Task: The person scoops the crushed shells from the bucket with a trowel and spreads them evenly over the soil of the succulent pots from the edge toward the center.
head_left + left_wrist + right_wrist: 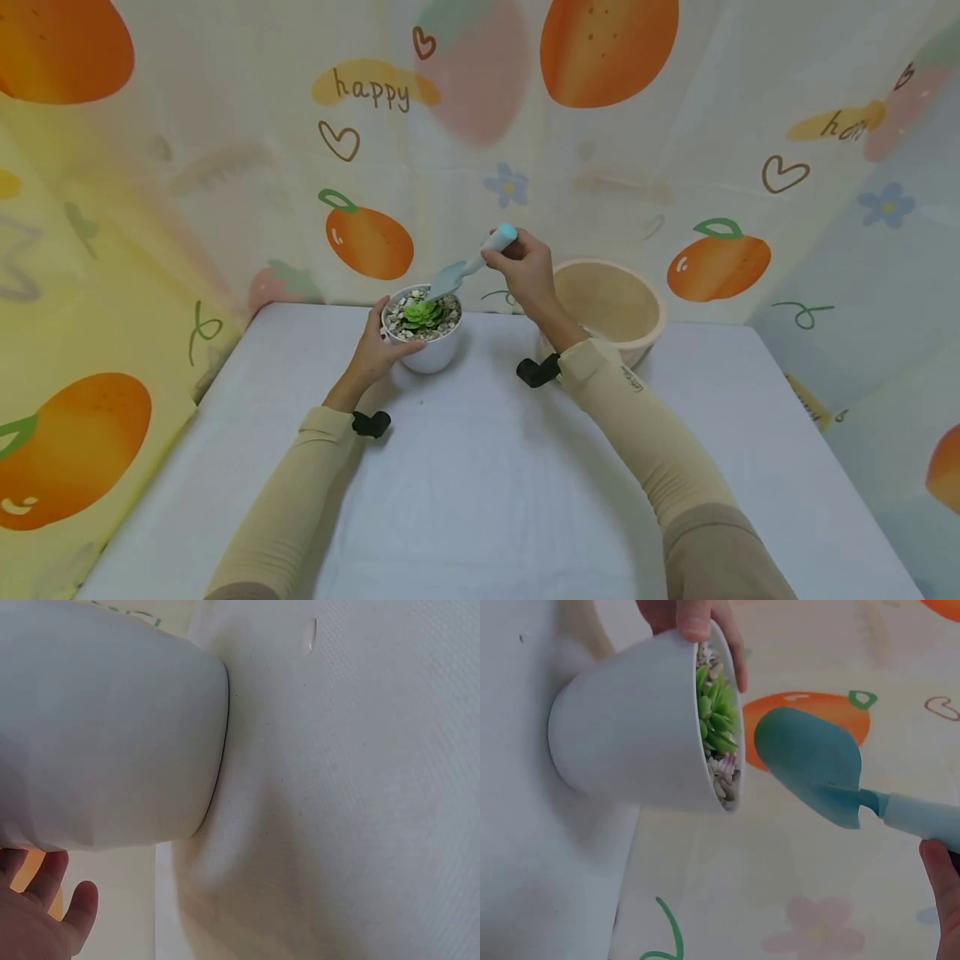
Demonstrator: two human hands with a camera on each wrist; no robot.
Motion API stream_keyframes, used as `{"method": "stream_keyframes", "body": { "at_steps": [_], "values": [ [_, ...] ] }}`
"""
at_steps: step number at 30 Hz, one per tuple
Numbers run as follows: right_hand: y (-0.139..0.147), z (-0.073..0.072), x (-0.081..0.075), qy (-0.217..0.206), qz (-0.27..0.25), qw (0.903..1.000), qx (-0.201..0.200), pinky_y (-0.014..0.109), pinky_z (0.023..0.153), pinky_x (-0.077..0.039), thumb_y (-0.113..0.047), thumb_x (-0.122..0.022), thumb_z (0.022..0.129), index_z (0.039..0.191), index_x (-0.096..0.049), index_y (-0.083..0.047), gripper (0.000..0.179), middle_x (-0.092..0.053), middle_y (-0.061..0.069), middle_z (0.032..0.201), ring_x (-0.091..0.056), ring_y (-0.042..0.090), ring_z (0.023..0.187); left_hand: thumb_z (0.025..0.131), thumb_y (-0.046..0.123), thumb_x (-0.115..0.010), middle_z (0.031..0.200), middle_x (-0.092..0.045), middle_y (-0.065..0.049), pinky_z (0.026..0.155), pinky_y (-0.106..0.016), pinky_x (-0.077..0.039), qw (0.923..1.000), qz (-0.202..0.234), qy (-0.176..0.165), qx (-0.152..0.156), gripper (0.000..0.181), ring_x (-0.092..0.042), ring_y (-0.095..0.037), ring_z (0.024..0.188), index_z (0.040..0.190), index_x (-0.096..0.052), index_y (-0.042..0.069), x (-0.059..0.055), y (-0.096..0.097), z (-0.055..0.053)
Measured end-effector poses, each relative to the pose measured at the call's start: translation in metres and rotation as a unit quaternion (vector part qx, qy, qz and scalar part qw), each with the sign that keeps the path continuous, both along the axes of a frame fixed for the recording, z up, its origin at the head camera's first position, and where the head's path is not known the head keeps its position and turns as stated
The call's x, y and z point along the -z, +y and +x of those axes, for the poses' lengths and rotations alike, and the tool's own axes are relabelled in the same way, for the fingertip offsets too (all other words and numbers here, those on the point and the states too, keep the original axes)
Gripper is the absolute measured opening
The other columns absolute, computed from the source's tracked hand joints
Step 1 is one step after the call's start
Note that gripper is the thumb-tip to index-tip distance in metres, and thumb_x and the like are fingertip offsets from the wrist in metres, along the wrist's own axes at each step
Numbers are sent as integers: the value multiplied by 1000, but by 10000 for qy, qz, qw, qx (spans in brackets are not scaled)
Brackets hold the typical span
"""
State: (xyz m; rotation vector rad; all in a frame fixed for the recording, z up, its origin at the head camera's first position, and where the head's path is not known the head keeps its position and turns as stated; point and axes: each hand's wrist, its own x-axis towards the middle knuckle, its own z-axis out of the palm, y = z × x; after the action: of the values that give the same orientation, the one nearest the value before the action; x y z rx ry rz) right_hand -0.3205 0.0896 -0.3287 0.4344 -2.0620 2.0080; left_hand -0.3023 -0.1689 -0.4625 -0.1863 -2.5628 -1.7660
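A white flowerpot [432, 356] stands upright on the table, holding a green succulent [422, 314] among small pebbles. My left hand [372, 352] grips the pot's left side, thumb across its front near the rim. The left wrist view shows mostly the pot's smooth wall [112, 727]. Above the plant, my right hand [531, 271] holds a light-blue garden trowel [447, 280] by its handle, the blade pointing down and left. In the right wrist view the trowel blade [810, 765] hangs just over the pot's rim, apart from the succulent [718, 712].
A large beige round pot [657, 321] stands at the back right, partly behind my right forearm. The table [480, 483] has a white cloth. A printed curtain [600, 192] with oranges hangs right behind the table's back edge.
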Motion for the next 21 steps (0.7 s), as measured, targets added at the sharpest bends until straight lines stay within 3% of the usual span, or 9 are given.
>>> {"method": "stream_keyframes", "body": {
  "at_steps": [13, 21],
  "values": [
    [12, -1, 4, -134, -496, 9986, 137, 28, 83, -58, 0, -69, 87, 116, -61, 8, 31, -69, 7, 102, -66, 9, 89, 78, 27, -82, 162, -14, -15, 120, -53, -21, 10000, 11, 14, -28, 111, -19, -34, 149, 156, -5, 14, 1, -3, -1],
    [24, 0, 7, -155, -849, 9960, 227, 27, 78, -59, 4, -69, 85, 111, -61, 10, 28, -69, -7, 86, -68, 10, 85, 78, 26, -82, 161, -17, -16, 119, -53, -23, 9999, 86, 47, 52, 110, -23, -33, 148, 156, -6, 14, 1, -1, -3]
  ]
}}
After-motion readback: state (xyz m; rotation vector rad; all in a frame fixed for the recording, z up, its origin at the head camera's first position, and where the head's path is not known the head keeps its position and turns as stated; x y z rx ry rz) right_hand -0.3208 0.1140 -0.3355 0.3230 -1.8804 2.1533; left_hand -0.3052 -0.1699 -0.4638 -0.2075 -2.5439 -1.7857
